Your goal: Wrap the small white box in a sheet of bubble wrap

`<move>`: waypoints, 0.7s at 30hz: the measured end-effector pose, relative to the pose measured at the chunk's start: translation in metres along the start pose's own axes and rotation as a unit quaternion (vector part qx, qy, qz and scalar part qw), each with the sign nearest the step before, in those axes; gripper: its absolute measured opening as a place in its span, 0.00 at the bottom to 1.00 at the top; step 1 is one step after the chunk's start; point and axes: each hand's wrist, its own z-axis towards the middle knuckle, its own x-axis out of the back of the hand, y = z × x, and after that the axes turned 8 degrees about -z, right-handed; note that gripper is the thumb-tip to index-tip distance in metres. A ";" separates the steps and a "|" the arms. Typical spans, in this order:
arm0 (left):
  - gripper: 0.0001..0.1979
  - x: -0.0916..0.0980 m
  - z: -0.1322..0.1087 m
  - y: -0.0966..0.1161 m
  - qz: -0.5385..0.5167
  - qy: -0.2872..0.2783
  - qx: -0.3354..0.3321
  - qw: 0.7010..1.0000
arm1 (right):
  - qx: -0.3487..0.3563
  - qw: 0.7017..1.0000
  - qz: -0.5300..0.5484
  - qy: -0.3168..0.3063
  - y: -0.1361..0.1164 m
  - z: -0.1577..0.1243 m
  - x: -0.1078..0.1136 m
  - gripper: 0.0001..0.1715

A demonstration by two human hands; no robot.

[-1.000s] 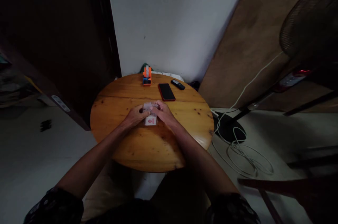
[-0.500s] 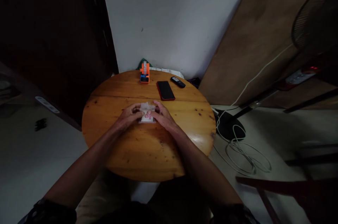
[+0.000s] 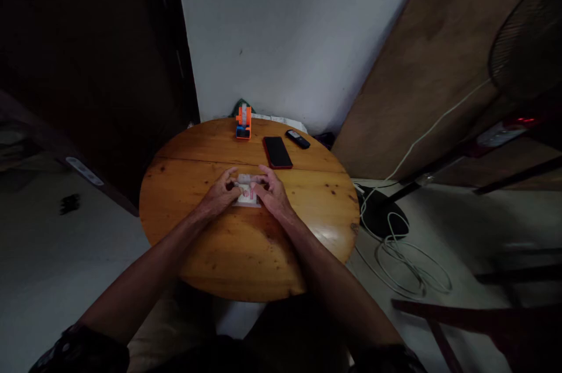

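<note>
A small white packet [image 3: 246, 196], perhaps a deck of cards, lies in the middle of a round wooden table [image 3: 219, 244]. My left hand [image 3: 219, 194] grips its left side with curled fingers. My right hand [image 3: 269, 191] pinches its right side, thumb and forefinger closed on the top. Most of the packet is hidden between the two hands.
At the table's far edge stand an orange and blue toy block figure [image 3: 243, 122], a black phone with a red rim [image 3: 277, 152] and a small dark remote [image 3: 297, 139]. White cables [image 3: 408, 256] coil on the floor to the right, near a fan's base [image 3: 381, 215].
The packet, held upright a second ago, now lies low on the table. Both hands have stayed on it, with fingers shifted to its top edge.
</note>
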 end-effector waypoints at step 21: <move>0.31 -0.003 0.003 -0.001 -0.035 0.016 -0.022 0.999 | 0.121 0.992 -0.019 0.028 -0.012 0.001 -0.009 0.16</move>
